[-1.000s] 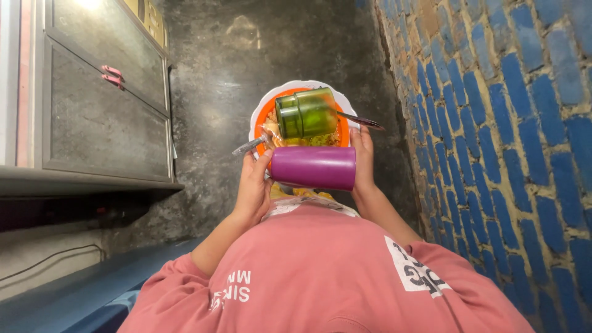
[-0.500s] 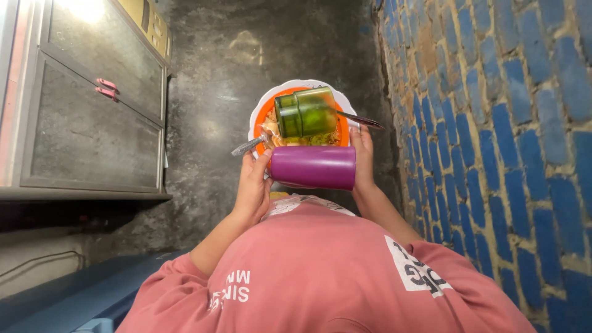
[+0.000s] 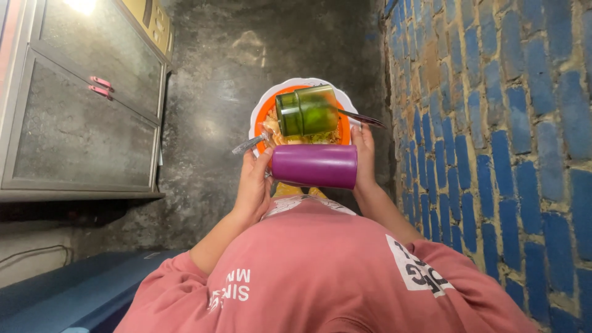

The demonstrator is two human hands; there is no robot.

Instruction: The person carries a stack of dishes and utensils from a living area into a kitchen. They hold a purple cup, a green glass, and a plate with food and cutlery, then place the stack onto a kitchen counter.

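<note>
**Two hands, one loaded plate**

Two cups lie sideways on the plate (image 3: 266,103), long axes running left to right: the purple cup (image 3: 314,166) nearest the chest, the green cup (image 3: 306,111) beyond it (over leftover food). Left hand (image 3: 254,185) and right hand (image 3: 364,154) grip opposite rims, thumbs bracing the purple cup, forearms angled inward.

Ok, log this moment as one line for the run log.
left hand: grips plate stack edge | right hand: grips opposite edge | on stack: green cup, purple cup, both on their sides | spoons protrude
</note>
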